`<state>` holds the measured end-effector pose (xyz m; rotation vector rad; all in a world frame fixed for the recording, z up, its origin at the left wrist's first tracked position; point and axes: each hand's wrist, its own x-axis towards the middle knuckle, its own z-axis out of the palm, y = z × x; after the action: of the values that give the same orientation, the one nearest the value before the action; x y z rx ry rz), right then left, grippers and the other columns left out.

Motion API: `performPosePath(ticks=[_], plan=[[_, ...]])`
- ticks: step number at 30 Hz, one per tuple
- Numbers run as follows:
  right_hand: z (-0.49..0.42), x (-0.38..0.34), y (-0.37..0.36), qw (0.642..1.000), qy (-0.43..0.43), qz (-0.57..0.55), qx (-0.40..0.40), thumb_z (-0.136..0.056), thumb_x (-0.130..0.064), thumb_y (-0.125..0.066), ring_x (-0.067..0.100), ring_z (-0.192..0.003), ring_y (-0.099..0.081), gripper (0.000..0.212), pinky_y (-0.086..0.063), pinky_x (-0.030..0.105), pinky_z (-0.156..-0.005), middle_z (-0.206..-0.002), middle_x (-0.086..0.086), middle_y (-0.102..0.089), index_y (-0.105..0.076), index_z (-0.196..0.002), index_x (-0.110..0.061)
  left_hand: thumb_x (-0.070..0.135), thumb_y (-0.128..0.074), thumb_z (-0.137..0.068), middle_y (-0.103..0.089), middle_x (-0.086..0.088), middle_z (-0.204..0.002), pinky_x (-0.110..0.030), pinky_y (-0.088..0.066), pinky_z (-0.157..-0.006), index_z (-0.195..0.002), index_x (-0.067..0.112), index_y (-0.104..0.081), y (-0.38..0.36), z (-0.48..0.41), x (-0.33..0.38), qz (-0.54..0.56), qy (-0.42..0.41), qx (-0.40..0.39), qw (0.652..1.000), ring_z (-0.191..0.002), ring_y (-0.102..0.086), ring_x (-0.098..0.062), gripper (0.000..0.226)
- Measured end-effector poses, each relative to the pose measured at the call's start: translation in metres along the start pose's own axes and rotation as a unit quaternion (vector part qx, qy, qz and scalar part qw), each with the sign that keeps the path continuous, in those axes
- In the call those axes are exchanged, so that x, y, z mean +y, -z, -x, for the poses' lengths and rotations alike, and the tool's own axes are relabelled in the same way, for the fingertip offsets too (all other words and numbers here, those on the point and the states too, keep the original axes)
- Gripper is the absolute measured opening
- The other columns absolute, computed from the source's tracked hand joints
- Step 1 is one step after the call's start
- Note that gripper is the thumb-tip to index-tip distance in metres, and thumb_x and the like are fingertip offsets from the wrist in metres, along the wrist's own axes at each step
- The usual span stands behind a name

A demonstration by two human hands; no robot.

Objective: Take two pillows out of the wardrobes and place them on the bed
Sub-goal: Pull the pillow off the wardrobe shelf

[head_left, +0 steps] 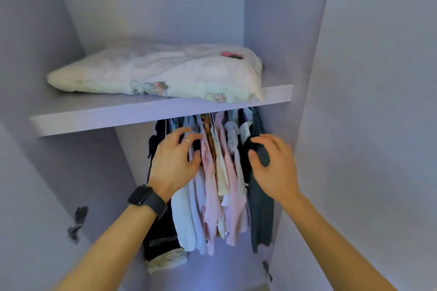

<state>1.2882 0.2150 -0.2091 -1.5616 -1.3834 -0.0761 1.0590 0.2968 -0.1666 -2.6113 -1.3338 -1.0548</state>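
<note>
A white pillow (160,71) with small cartoon prints lies flat on the wardrobe shelf (99,118), its right corner hanging slightly over the shelf's front edge. A small pink and dark item (231,55) rests on its top right. Both my hands are raised below the shelf, in front of the hanging clothes. My left hand (173,160), with a ring and a black watch on the wrist, has its fingers spread and holds nothing. My right hand (274,168) is likewise open and empty. Neither hand touches the pillow.
Several garments (222,184) in pink, cream, light blue and dark tones hang from a rail under the shelf. The open wardrobe doors (378,125) stand at both sides, with hinges (78,222) on the left door. Dark folded items lie at the bottom.
</note>
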Motion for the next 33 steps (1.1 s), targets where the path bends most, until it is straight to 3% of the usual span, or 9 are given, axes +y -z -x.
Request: performPosePath(ticks=[4,7,10,13,15,18,24,29,33], plan=[[-0.072,-0.020,-0.013,0.998,0.061,0.022,0.011,-0.089,-0.038,-0.067,0.025,-0.135,-0.036,0.048,-0.033,0.030,-0.102,-0.149,0.001,-0.042,-0.054,-0.134,-0.028,0.025,-0.065,-0.089,-0.047,-0.003,-0.145,-0.046,-0.049,-0.098,-0.133,0.025,-0.058,0.034,-0.043,-0.024,-0.009,0.046,0.056,0.997,-0.128,-0.048,-0.029,0.045],[-0.125,-0.033,-0.013,0.990,0.109,0.078,0.045,-0.085,-0.043,-0.073,0.031,-0.140,-0.030,0.064,-0.035,0.041,-0.109,-0.155,0.009,-0.035,-0.050,-0.141,-0.021,0.028,-0.066,-0.087,-0.042,0.000,-0.147,-0.043,-0.048,-0.098,-0.138,0.028,-0.051,0.047,-0.079,-0.037,-0.004,0.063,0.089,0.994,-0.128,-0.046,-0.028,0.054],[-0.173,-0.044,-0.011,0.985,0.115,0.128,0.031,-0.075,-0.058,-0.072,0.034,-0.147,-0.016,0.085,-0.028,0.055,-0.117,-0.161,0.006,-0.021,-0.034,-0.149,-0.040,0.038,-0.063,-0.088,-0.036,-0.002,-0.153,-0.044,-0.044,-0.105,-0.145,0.032,-0.041,0.051,-0.111,-0.046,0.003,0.077,0.089,0.993,-0.137,-0.036,-0.025,0.062],[-0.212,-0.046,-0.015,0.972,0.106,0.184,-0.100,-0.068,-0.065,-0.074,0.033,-0.152,-0.006,0.102,-0.017,0.060,-0.119,-0.163,-0.011,-0.007,-0.012,-0.149,-0.061,0.057,-0.050,-0.092,-0.025,-0.003,-0.161,-0.051,-0.024,-0.118,-0.152,0.039,-0.027,0.049,-0.141,-0.054,-0.052,0.064,0.044,0.996,-0.150,-0.017,-0.027,0.067],[-0.224,-0.039,-0.022,0.973,0.089,0.144,-0.155,-0.072,-0.056,-0.078,0.033,-0.146,-0.025,0.100,-0.028,0.051,-0.118,-0.160,-0.014,-0.020,-0.018,-0.152,-0.055,0.071,-0.037,-0.089,-0.019,0.006,-0.163,-0.057,-0.023,-0.115,-0.150,0.049,-0.022,0.045,-0.155,-0.059,-0.072,0.086,0.007,0.994,-0.150,-0.013,-0.030,0.066],[-0.220,-0.027,-0.037,0.983,0.094,0.120,-0.106,-0.079,-0.043,-0.078,0.036,-0.128,-0.042,0.080,-0.043,0.045,-0.106,-0.149,-0.006,-0.040,-0.037,-0.149,-0.045,0.079,-0.028,-0.084,-0.032,0.009,-0.156,-0.057,-0.033,-0.110,-0.146,0.051,-0.030,0.031,-0.162,-0.064,-0.061,0.119,-0.024,0.991,-0.144,-0.025,-0.028,0.068],[-0.197,-0.025,-0.055,0.989,0.112,0.099,-0.012,-0.081,-0.019,-0.077,0.035,-0.115,-0.039,0.065,-0.049,0.044,-0.098,-0.137,0.002,-0.048,-0.054,-0.140,-0.036,0.079,-0.027,-0.079,-0.047,0.010,-0.142,-0.051,-0.043,-0.104,-0.138,0.045,-0.046,0.017,-0.153,-0.068,-0.022,0.134,0.004,0.991,-0.137,-0.031,-0.019,0.070],[-0.148,-0.039,-0.066,0.987,0.135,0.079,0.032,-0.074,-0.022,-0.080,0.030,-0.114,-0.038,0.066,-0.057,0.044,-0.082,-0.134,0.000,-0.047,-0.055,-0.134,-0.038,0.073,-0.034,-0.085,-0.058,0.008,-0.124,-0.046,-0.047,-0.097,-0.120,0.032,-0.054,0.029,-0.136,-0.060,0.040,0.173,0.057,0.983,-0.125,-0.044,-0.018,0.058],[-0.091,-0.065,-0.082,0.987,0.157,0.038,0.018,-0.072,-0.019,-0.079,0.032,-0.116,-0.038,0.073,-0.057,0.043,-0.080,-0.139,-0.001,-0.043,-0.052,-0.136,-0.041,0.075,-0.047,-0.082,-0.049,0.009,-0.134,-0.043,-0.044,-0.099,-0.121,0.028,-0.048,0.039,-0.113,-0.047,0.115,0.252,0.125,0.953,-0.123,-0.050,-0.021,0.062]])
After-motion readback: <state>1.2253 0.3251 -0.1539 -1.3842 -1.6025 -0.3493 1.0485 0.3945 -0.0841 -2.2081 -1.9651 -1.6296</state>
